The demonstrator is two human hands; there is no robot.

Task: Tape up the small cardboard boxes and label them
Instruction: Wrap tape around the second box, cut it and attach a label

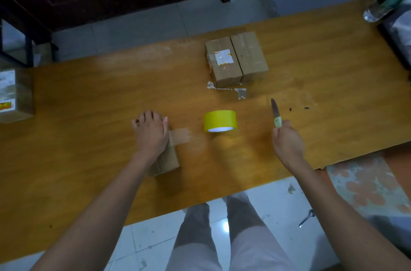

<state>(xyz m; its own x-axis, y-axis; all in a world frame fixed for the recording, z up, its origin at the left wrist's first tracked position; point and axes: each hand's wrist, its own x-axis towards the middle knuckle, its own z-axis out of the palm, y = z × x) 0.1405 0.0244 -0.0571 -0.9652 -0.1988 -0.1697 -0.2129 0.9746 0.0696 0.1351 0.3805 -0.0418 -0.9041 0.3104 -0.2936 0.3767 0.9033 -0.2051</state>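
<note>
A small cardboard box (165, 159) at seven o'clock is pressed flat under the left hand (151, 133) while a knife (275, 113) is gripped, blade bared, by the right hand (287, 139) at four o'clock, so the loose tape tail (180, 135) beside the tape roll (220, 120) could be miscut or a finger nicked.

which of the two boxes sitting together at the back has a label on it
The left box of the pair: it carries a white label on top. The right box of the pair shows only plain cardboard and tape.
</note>
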